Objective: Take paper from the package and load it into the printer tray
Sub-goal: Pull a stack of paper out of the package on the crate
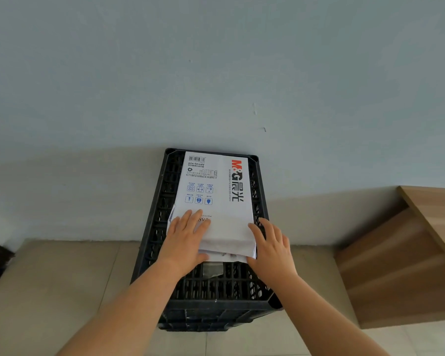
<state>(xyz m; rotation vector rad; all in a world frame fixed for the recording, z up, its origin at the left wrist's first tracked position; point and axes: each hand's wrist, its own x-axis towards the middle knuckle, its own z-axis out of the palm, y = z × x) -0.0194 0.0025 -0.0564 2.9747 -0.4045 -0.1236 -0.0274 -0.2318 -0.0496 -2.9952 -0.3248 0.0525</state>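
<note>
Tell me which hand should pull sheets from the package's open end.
Probably right: the right hand sits at the paper package near corner, while the left hand lies flat on top, steadying it.

Black crate (165, 201) on tiled floor (62, 278), paper package (216, 186) atop.
</note>
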